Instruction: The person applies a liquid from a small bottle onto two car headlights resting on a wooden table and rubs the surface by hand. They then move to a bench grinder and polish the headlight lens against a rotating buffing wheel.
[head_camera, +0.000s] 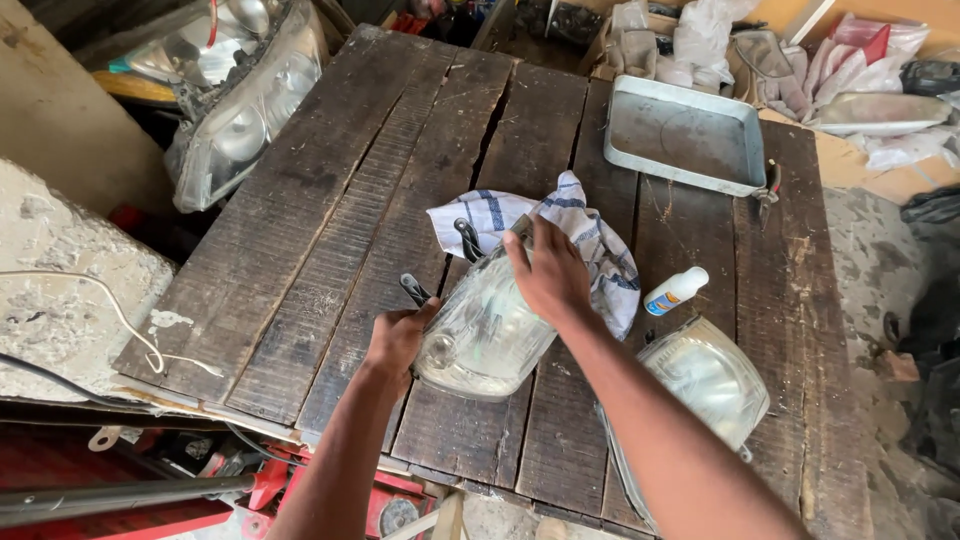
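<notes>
Forearms reach over the near edge of the plank table (330, 200). Left hand (398, 340) grips the cloudy headlight (485, 330) by its side; right hand (550, 275) presses a striped cloth (600, 250) closed against its top. Lens looks hazy, so cleaning seems partly done. Beside the headlight lie a second lamp (705, 380) and small bottle (675, 290).

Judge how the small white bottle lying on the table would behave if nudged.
The bottle lies on its side on the planks, so it would probably roll. It looks like small, thin plastic, so likely light. The gaps between the table boards might catch it.
</notes>
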